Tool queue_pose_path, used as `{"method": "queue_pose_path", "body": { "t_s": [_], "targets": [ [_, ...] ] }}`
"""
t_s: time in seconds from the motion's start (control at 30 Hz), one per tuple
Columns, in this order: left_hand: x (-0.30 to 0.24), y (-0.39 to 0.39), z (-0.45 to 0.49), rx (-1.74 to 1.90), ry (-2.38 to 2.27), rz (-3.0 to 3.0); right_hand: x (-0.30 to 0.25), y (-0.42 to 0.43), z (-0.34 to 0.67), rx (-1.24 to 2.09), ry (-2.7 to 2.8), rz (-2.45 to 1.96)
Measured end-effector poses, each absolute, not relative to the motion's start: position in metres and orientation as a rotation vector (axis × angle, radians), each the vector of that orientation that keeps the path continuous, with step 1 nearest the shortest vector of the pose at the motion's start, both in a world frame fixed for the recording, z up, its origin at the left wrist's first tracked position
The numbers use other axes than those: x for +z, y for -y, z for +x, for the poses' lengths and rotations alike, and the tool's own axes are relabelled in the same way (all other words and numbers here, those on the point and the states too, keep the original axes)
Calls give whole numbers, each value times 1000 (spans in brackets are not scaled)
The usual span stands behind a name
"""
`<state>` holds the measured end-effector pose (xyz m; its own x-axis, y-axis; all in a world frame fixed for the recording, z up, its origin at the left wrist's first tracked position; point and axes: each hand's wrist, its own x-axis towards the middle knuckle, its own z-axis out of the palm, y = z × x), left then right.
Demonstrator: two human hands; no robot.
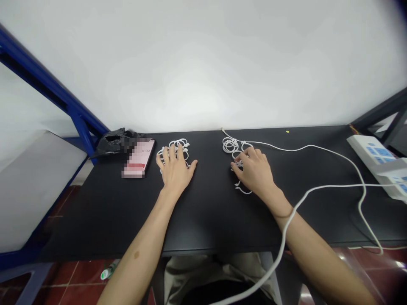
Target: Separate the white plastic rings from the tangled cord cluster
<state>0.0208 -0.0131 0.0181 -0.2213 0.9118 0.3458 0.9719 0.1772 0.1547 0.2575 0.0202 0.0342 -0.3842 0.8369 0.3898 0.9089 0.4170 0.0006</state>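
Note:
My left hand (pixel 175 168) lies flat with fingers spread on a coiled white cable (pixel 181 145) on the black table (pixel 203 212). My right hand (pixel 253 169) rests palm down on a second tangle of white cable (pixel 230 145), its fingers curled onto the strands. A long white cable (pixel 318 148) runs from that tangle toward the right edge.
A phone (pixel 139 158) lies left of my left hand, beside a crumpled black bag (pixel 114 141). White power strips (pixel 378 159) sit at the right edge. A thicker white cable (pixel 330 187) crosses my right forearm. A blue frame (pixel 63 99) stands at left.

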Motion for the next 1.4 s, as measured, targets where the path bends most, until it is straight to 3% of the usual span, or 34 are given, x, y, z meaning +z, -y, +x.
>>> {"method": "queue_pose_path", "body": {
  "t_s": [0.3,0.57,0.83,1.4],
  "targets": [
    [5,1,10,-592,2354,-1834,41,-19,256,-309,2083,-1322],
    [15,-1,12,-945,2089,-1903,43,-6,240,110,1983,-1011],
    [25,21,42,-1010,1614,-2632,33,3,225,267,2009,-941],
    [25,24,48,-1134,1710,-2791,35,1,227,446,2093,-954]
  ]
}}
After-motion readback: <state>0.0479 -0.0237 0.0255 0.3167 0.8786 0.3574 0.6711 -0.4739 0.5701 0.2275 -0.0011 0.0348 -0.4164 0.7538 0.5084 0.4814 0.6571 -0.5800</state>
